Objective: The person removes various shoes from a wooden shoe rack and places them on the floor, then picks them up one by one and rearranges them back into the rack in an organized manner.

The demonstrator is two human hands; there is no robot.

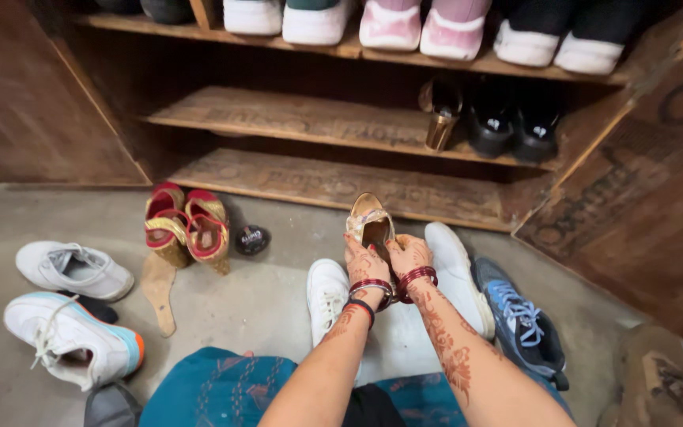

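Your left hand (365, 265) and right hand (409, 255) both grip a gold heeled sandal (370, 223), fingers curled and pressed round its heel end, holding it above the floor (262, 308) just in front of the lowest wooden shelf (310, 182). It looks light but stiff in the sole, with thin straps that will flex, so hold it by the sole and heel, not the straps. White sneakers (327, 296) lie beneath your wrists.

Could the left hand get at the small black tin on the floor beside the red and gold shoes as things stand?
Probably not at once: the left hand and right hand both hold the gold sandal. The floor toward the black tin looks free, so only the grip hinders it.
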